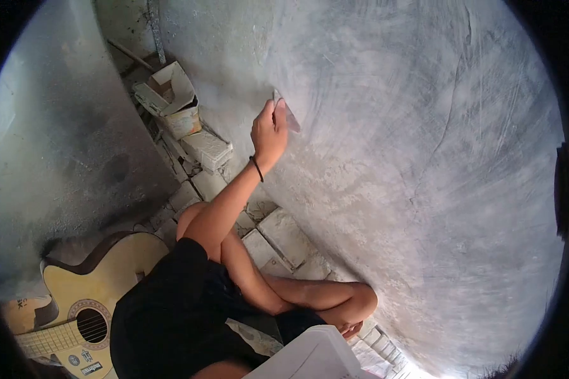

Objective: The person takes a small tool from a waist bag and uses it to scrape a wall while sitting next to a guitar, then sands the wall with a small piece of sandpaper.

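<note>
Left hand point(270, 132) has a narrow pinch on a flat scraper point(292, 120) at the wall point(398, 145) — looks mid-stroke, needs steady pressure. Guitar point(123, 265)'s well apart from that wall — can't tell the right hand's grip, it's out of view.

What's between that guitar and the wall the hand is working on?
The seated person, as the head view shows: black shirt and crossed legs lie between the guitar and the wall, with pale blocks beside them.
</note>
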`<state>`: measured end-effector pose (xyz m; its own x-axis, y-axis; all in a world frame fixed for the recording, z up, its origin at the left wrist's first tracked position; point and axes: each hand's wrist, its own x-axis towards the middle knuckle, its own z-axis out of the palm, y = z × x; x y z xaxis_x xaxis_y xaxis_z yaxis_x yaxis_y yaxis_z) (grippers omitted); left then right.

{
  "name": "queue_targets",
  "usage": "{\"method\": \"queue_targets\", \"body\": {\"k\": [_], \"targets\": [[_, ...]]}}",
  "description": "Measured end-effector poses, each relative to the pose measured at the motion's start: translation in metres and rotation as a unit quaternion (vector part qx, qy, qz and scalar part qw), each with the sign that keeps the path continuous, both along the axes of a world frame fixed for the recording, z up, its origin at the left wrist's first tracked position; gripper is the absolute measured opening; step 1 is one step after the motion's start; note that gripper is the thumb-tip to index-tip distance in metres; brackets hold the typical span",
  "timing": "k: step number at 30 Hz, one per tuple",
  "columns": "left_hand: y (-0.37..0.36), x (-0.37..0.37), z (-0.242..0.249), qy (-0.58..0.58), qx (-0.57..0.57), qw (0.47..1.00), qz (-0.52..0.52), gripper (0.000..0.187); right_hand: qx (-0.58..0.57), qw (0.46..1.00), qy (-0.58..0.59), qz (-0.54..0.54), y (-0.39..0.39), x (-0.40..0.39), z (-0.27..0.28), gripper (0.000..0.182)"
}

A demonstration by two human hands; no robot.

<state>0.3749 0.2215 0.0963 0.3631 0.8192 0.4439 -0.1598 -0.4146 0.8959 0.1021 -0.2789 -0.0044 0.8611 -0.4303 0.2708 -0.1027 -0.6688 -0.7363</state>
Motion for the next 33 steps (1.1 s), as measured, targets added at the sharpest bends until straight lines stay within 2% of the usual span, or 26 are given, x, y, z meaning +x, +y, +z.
{"method": "queue_targets", "body": {"k": [2, 6, 10, 12, 14, 16, 18, 22, 24, 26, 28, 30, 32, 33], "targets": [[0.014, 0.005, 0.000, -0.004, 0.020, 1.000, 0.016, 0.030, -0.014, 1.000, -0.005, -0.002, -0.003, 0.006, -0.005, 0.079], [-0.006, 0.006, -0.002, -0.032, 0.002, 0.999, 0.022, 0.035, -0.045, 0.999, 0.005, -0.004, -0.004, -0.001, 0.000, 0.080], [0.019, 0.007, 0.008, -0.008, -0.010, 1.000, 0.025, 0.033, -0.011, 1.000, -0.009, -0.023, -0.014, 0.005, -0.014, 0.082], [0.005, 0.002, 0.008, -0.002, -0.042, 0.999, 0.005, 0.031, -0.010, 1.000, -0.004, -0.024, -0.023, -0.005, -0.018, 0.082], [-0.014, -0.001, 0.002, 0.013, -0.006, 1.000, -0.005, 0.033, 0.006, 1.000, -0.007, -0.013, -0.013, 0.001, -0.021, 0.082], [0.007, 0.003, 0.002, 0.020, 0.004, 1.000, -0.004, 0.034, -0.012, 1.000, -0.019, -0.009, -0.008, 0.004, -0.011, 0.080], [0.034, 0.013, -0.001, -0.040, -0.023, 0.999, 0.015, 0.034, 0.005, 1.000, -0.018, -0.008, -0.016, -0.001, -0.010, 0.079], [-0.015, 0.003, -0.002, -0.012, -0.037, 0.999, -0.004, 0.032, -0.020, 1.000, 0.005, 0.010, -0.018, -0.001, -0.018, 0.081], [0.003, 0.001, 0.003, -0.044, -0.025, 0.999, 0.019, 0.033, 0.008, 1.000, -0.030, -0.004, -0.014, 0.001, -0.018, 0.082], [0.023, 0.004, 0.005, 0.042, -0.071, 0.997, 0.004, 0.032, -0.004, 1.000, -0.021, 0.004, -0.018, -0.003, -0.012, 0.083], [0.010, 0.006, -0.001, 0.032, -0.082, 0.996, -0.002, 0.032, 0.006, 1.000, -0.007, 0.003, -0.013, -0.004, -0.011, 0.083], [-0.014, 0.002, -0.004, 0.000, -0.046, 0.999, -0.007, 0.035, 0.021, 1.000, -0.013, 0.012, -0.015, -0.002, -0.018, 0.082], [0.012, 0.004, -0.005, 0.017, -0.040, 0.999, -0.018, 0.036, 0.023, 0.999, -0.022, 0.012, -0.018, 0.002, -0.021, 0.082], [0.036, 0.008, -0.005, 0.023, -0.081, 0.996, -0.021, 0.036, 0.034, 0.999, -0.024, 0.011, -0.015, 0.001, -0.018, 0.082]]}}
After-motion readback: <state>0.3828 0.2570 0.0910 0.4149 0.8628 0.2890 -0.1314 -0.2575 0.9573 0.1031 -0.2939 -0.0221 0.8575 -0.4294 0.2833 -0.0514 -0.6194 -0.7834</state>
